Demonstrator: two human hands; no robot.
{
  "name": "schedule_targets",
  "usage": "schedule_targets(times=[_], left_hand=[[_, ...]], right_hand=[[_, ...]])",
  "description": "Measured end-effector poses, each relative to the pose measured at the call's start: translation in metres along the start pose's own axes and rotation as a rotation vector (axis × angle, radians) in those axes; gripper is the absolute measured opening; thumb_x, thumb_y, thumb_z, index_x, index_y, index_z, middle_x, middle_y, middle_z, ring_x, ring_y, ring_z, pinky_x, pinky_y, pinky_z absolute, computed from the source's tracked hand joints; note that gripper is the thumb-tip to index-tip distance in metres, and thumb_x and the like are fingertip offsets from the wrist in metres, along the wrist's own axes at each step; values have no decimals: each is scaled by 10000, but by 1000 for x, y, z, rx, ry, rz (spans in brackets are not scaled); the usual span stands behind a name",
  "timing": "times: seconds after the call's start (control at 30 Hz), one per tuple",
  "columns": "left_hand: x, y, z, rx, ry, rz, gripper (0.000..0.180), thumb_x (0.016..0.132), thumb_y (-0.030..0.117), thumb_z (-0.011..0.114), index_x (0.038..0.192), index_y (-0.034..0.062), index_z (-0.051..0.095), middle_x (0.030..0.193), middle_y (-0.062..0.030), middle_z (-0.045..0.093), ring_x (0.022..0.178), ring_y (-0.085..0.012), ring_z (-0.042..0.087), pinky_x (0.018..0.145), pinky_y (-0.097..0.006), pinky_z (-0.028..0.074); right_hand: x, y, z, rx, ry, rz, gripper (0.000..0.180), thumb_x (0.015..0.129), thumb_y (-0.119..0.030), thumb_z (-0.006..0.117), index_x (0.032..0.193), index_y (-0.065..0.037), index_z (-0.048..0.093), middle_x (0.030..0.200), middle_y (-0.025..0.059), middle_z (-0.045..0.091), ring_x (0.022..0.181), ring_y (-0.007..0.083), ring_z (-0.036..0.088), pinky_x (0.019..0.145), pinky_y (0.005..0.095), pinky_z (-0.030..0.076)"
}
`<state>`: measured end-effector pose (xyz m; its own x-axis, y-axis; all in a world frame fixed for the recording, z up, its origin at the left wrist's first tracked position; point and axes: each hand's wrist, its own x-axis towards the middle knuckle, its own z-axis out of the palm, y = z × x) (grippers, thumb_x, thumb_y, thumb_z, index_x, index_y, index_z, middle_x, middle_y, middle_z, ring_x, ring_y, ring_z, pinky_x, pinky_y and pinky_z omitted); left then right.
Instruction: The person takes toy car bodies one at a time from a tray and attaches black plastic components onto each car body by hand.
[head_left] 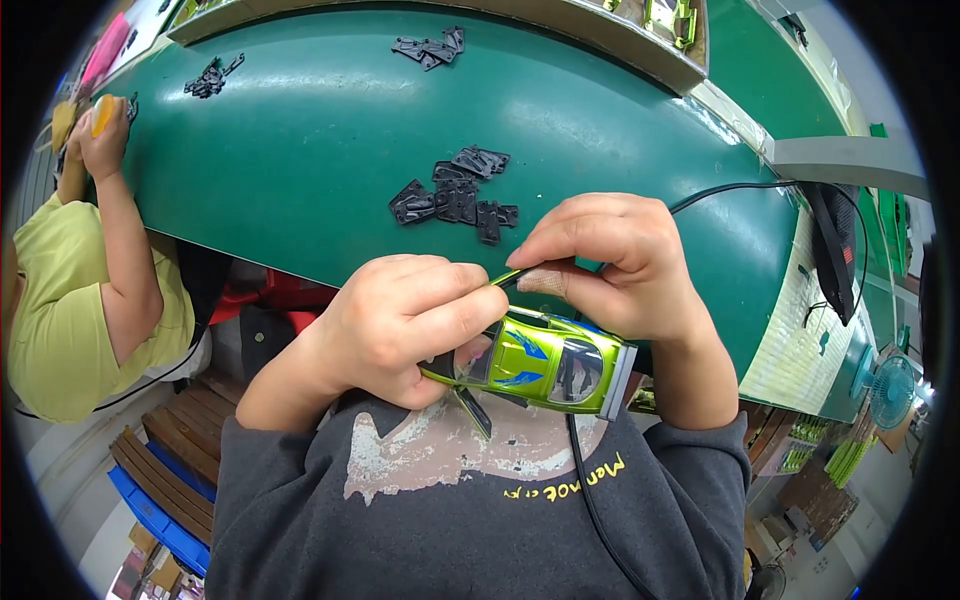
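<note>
A shiny green toy car body (525, 360) with blue markings and a grey rear wing is held in front of my chest. My left hand (395, 325) is closed around its front end and hides that part. On the near side, a car door (474, 412) with a dark inner face stands swung out. My right hand (605, 260) pinches the car's far-side door (508, 279), a thin green and black piece, between thumb and fingers. A tan bandage wraps the right thumb. Just beyond my hands lies a loose pile of black plastic parts (457, 197).
More black parts (430, 47) and a small black heap (212, 77) lie farther back on the green table (300, 130). A cardboard box (560, 30) holds green pieces. A black cable (735, 186) crosses the right side. At left, a co-worker's hand (104, 135) holds something orange.
</note>
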<state>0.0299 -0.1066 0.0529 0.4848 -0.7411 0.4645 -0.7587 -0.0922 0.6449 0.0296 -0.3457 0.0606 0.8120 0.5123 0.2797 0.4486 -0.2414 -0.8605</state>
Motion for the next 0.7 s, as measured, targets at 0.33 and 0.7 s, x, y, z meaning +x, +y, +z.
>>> schedule_targets(times=[0.33,0.7], left_hand=[[-3,1,5,-55,10,-46,433,595,95,666,1008,-25,624,855,-157,642,615,-282,628,548,-354,511],[0,1,6,-29,-11,-30,415,598,84,652,1000,-19,627,851,-150,636,610,-286,617,544,-364,504]], right_hand=[[3,1,4,195,-53,132,157,743,-59,773,889,-30,721,812,87,699,769,217,681,660,316,545],[1,-1,1,138,-92,194,161,722,-46,800,869,-21,738,794,101,704,741,200,682,641,300,525]])
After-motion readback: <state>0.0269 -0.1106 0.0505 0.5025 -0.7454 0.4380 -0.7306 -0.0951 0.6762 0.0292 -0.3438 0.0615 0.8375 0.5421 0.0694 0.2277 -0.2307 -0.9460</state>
